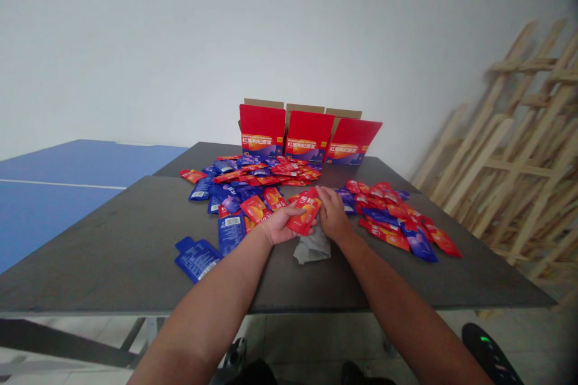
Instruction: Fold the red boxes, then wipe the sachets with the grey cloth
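Observation:
My left hand (280,225) is closed on a red pouch (307,212) with white lettering and an orange fruit print, its thumb lying across the front. At the pouch's right edge is my right hand (332,212), fingers curled and pinching that side. A crumpled grey cloth (313,248) lies on the table just below both hands. Left of my hands, a blue pouch (231,233) with a white label lies flat among several red and orange pouches (255,209). Another blue pouch (197,258) rests nearer my left forearm.
Three open red cartons (262,126) stand in a row at the back of the dark table (289,289). A mixed heap of pouches (271,171) lies before them, another pile (392,213) at right. A blue table (85,180) adjoins at left; wooden frames (510,156) lean right.

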The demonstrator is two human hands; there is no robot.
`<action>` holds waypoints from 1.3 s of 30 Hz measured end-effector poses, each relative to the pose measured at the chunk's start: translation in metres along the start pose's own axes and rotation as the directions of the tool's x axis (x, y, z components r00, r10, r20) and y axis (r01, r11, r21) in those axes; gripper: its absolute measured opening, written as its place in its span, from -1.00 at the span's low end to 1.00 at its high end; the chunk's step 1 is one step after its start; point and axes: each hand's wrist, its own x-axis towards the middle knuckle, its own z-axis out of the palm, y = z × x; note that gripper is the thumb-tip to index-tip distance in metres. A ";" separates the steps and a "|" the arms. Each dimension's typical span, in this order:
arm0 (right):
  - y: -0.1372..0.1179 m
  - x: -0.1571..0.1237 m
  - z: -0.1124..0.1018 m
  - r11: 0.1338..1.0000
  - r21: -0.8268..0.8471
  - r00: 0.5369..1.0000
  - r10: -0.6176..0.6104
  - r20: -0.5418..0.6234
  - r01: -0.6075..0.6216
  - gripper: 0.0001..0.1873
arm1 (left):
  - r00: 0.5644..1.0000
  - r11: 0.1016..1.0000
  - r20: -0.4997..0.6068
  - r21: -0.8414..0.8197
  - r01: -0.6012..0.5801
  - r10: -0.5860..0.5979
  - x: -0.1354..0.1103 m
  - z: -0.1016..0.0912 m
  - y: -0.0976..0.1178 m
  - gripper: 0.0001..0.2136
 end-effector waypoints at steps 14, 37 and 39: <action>-0.003 0.002 0.005 0.975 0.217 0.995 0.031 0.098 -0.051 -0.70 | 0.974 0.940 -0.110 -0.261 -0.220 0.197 0.001 0.000 0.015 -0.59; -0.023 -0.001 -0.004 0.958 0.029 0.947 -0.285 0.150 0.284 -0.72 | 0.963 0.963 -0.081 -0.055 -0.263 0.259 0.009 0.005 0.000 -0.68; -0.019 0.000 -0.003 0.974 0.011 0.967 -0.224 0.122 0.224 -0.70 | 0.969 0.968 -0.053 -0.048 -0.246 0.243 0.010 0.005 -0.002 -0.72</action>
